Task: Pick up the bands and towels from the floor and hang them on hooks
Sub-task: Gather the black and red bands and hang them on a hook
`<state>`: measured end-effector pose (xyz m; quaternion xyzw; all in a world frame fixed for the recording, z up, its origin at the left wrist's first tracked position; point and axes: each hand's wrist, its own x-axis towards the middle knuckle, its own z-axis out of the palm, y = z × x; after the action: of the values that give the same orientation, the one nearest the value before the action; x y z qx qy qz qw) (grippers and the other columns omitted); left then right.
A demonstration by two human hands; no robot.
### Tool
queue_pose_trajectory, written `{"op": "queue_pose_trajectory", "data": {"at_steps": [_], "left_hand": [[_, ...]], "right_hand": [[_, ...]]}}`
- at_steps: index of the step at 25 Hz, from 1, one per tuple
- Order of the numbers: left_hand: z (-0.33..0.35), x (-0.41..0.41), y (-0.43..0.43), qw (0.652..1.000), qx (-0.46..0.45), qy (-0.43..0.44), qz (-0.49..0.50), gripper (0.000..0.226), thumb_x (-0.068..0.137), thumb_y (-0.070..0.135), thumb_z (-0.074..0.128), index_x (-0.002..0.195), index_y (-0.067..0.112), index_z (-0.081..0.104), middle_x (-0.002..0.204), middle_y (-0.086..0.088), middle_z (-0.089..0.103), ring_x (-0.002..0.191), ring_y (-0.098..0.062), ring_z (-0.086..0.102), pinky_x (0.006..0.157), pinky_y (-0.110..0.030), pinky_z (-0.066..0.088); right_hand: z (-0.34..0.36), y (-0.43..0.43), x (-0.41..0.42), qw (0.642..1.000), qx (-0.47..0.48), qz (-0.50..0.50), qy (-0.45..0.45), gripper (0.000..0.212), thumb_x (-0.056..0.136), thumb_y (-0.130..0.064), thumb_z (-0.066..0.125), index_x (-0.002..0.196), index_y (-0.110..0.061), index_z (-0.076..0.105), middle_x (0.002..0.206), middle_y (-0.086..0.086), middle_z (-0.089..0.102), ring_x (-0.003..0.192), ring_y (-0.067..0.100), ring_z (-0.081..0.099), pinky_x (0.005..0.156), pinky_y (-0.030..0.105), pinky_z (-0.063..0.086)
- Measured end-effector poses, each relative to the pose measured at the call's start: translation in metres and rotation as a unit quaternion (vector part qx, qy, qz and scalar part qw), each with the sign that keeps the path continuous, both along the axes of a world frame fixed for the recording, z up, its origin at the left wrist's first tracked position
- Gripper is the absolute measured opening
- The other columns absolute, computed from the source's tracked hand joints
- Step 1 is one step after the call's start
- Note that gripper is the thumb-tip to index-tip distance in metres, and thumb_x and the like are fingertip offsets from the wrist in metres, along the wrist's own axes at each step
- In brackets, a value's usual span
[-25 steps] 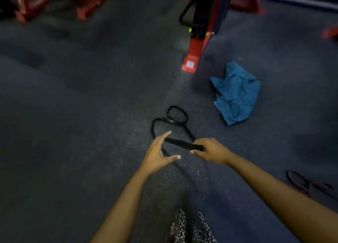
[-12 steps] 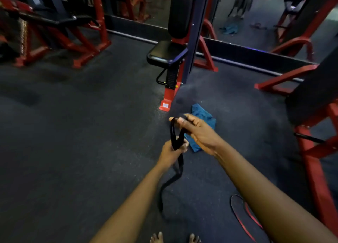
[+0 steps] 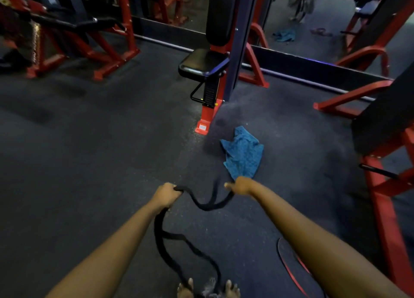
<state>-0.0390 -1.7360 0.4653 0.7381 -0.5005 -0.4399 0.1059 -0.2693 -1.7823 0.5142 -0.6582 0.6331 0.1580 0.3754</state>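
Observation:
A long black band (image 3: 207,205) stretches between my two hands above the dark gym floor. My left hand (image 3: 166,194) is closed around one part of it, and a loose loop hangs from that hand down toward my bare feet (image 3: 208,288). My right hand (image 3: 240,185) grips the band further along, and the stretch between the hands sags. A crumpled blue towel (image 3: 243,153) lies on the floor just beyond my right hand. A red band (image 3: 291,266) lies on the floor under my right forearm, partly hidden.
A red and black seat machine (image 3: 210,78) stands just behind the towel. More red frames stand at the far left (image 3: 74,40) and along the right edge (image 3: 385,185). A mirror wall (image 3: 313,28) at the back reflects the room. No hooks are in view.
The band has been lifted off the floor. My hands have moved apart, spreading it between them, and my view has tilted up from the floor toward the machines.

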Motion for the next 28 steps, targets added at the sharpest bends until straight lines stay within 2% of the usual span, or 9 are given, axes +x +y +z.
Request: {"op": "queue_pose_trajectory", "data": {"at_steps": [1, 4, 6, 9, 13, 17, 21, 25, 28], "left_hand": [[0.014, -0.006, 0.000, 1.000, 0.010, -0.008, -0.024, 0.031, 0.086, 0.017, 0.050, 0.055, 0.016, 0.045, 0.050, -0.004, 0.045, 0.043, -0.019, 0.045, 0.043, -0.024, 0.037], [0.049, -0.023, -0.002, 0.992, -0.014, -0.015, -0.122, 0.018, 0.084, 0.012, 0.049, 0.067, 0.010, 0.054, 0.061, -0.004, 0.050, 0.059, -0.022, 0.050, 0.052, -0.027, 0.038], [0.074, -0.020, -0.007, 0.983, -0.040, 0.001, -0.179, 0.010, 0.080, 0.010, 0.051, 0.080, 0.009, 0.061, 0.066, -0.004, 0.054, 0.061, -0.019, 0.052, 0.057, -0.029, 0.040], [0.099, 0.010, -0.010, 0.978, -0.058, 0.080, -0.186, 0.009, 0.079, 0.016, 0.061, 0.070, 0.017, 0.061, 0.052, 0.004, 0.055, 0.046, -0.007, 0.049, 0.053, -0.024, 0.041], [0.094, 0.036, 0.001, 0.969, -0.206, 0.072, -0.117, 0.022, 0.076, 0.028, 0.070, 0.061, 0.019, 0.057, 0.051, 0.009, 0.047, 0.050, 0.000, 0.043, 0.050, -0.018, 0.031], [0.053, 0.051, 0.012, 0.974, -0.219, 0.042, -0.046, 0.024, 0.077, 0.028, 0.071, 0.059, 0.030, 0.056, 0.055, 0.010, 0.054, 0.051, 0.003, 0.052, 0.051, -0.012, 0.036], [0.040, 0.062, 0.006, 0.979, -0.156, 0.114, 0.065, 0.018, 0.082, 0.011, 0.065, 0.066, 0.019, 0.064, 0.046, 0.007, 0.060, 0.043, 0.000, 0.053, 0.056, -0.024, 0.041], [0.090, 0.046, 0.000, 0.969, -0.127, 0.213, -0.018, 0.004, 0.078, 0.008, 0.068, 0.076, 0.011, 0.067, 0.042, 0.008, 0.044, 0.035, -0.001, 0.038, 0.040, -0.014, 0.034], [0.113, 0.010, 0.002, 0.941, -0.069, 0.319, -0.087, 0.006, 0.082, 0.015, 0.061, 0.080, 0.009, 0.061, 0.039, 0.007, 0.043, 0.033, -0.004, 0.036, 0.044, -0.015, 0.043]], "right_hand": [[-0.007, 0.011, 0.009, 0.997, -0.026, 0.071, 0.005, 0.061, 0.094, -0.036, 0.047, 0.140, 0.001, 0.032, 0.146, 0.018, 0.038, 0.133, 0.030, 0.039, 0.107, 0.035, 0.033], [-0.004, 0.044, 0.051, 0.961, -0.116, 0.131, -0.215, 0.083, 0.080, -0.014, 0.065, 0.147, -0.017, 0.017, 0.152, 0.007, 0.027, 0.139, 0.021, 0.029, 0.116, 0.033, 0.021], [0.003, 0.041, 0.068, 0.939, -0.178, 0.168, -0.242, 0.073, 0.080, -0.007, 0.057, 0.144, -0.019, 0.025, 0.143, 0.008, 0.043, 0.131, 0.023, 0.041, 0.117, 0.038, 0.019], [0.038, 0.017, 0.074, 0.934, -0.169, 0.249, -0.191, 0.035, 0.091, -0.027, 0.052, 0.122, -0.013, 0.046, 0.117, 0.014, 0.061, 0.105, 0.030, 0.058, 0.087, 0.035, 0.042], [0.096, 0.004, 0.073, 0.908, -0.192, 0.312, -0.205, 0.029, 0.091, -0.034, 0.052, 0.107, -0.009, 0.053, 0.091, 0.006, 0.057, 0.082, 0.016, 0.052, 0.064, 0.024, 0.033], [0.128, 0.004, 0.051, 0.907, -0.183, 0.222, -0.308, 0.009, 0.092, -0.029, 0.052, 0.083, -0.028, 0.049, 0.068, -0.010, 0.048, 0.062, 0.002, 0.047, 0.060, 0.014, 0.037], [0.087, 0.011, 0.031, 0.931, -0.160, 0.113, -0.309, 0.012, 0.091, -0.031, 0.052, 0.095, -0.019, 0.053, 0.068, -0.006, 0.052, 0.064, 0.006, 0.053, 0.070, 0.022, 0.043], [0.009, 0.022, 0.006, 0.962, -0.115, -0.042, -0.242, 0.015, 0.092, -0.026, 0.053, 0.092, -0.012, 0.055, 0.090, 0.010, 0.067, 0.091, 0.024, 0.063, 0.079, 0.029, 0.042], [-0.030, 0.038, -0.005, 0.962, -0.093, -0.105, -0.235, 0.028, 0.090, -0.030, 0.056, 0.100, -0.003, 0.057, 0.106, 0.013, 0.067, 0.103, 0.027, 0.061, 0.085, 0.034, 0.044]]}}
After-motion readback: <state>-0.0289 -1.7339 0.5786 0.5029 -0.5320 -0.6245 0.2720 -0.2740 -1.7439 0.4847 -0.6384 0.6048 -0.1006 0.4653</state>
